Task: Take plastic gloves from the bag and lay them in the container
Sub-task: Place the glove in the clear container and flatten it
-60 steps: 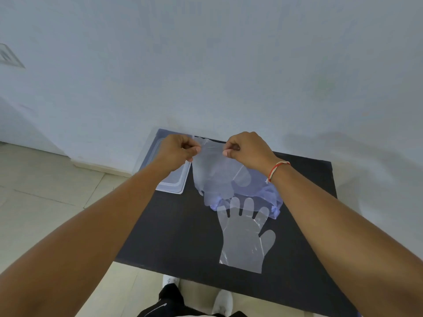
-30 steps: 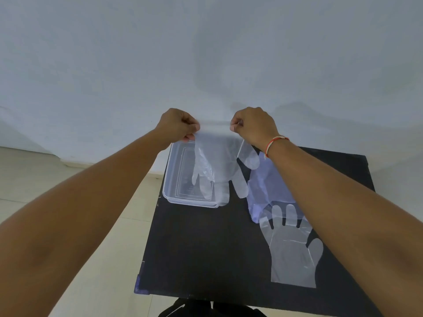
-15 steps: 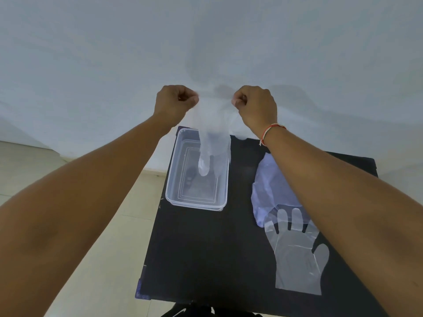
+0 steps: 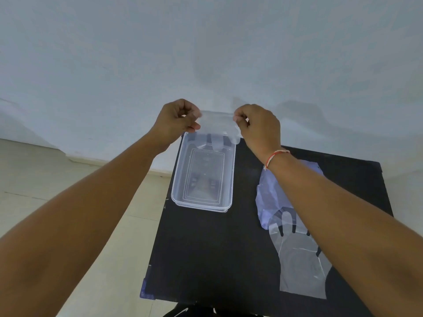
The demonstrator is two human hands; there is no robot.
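A thin clear plastic glove (image 4: 217, 131) hangs by its cuff between both hands above the far end of the clear rectangular container (image 4: 178, 179). My left hand (image 4: 177, 118) pinches the cuff's left corner and my right hand (image 4: 258, 126) pinches the right corner. The glove's fingers dangle down just inside the container's far rim. A pale blue plastic bag (image 4: 267, 197) lies on the black table to the right, partly under my right forearm. A second clear glove (image 4: 297, 259) lies flat in front of the bag, fingers pointing away from me.
The black table (image 4: 206, 248) stands against a white wall (image 4: 206, 53). Its left edge drops to a beige tiled floor (image 4: 68, 179). The container sits near the table's far left corner.
Both hands carried the glove from over the bag leftward to above the container, then lowered it, so its fingers now reach the container's far end.
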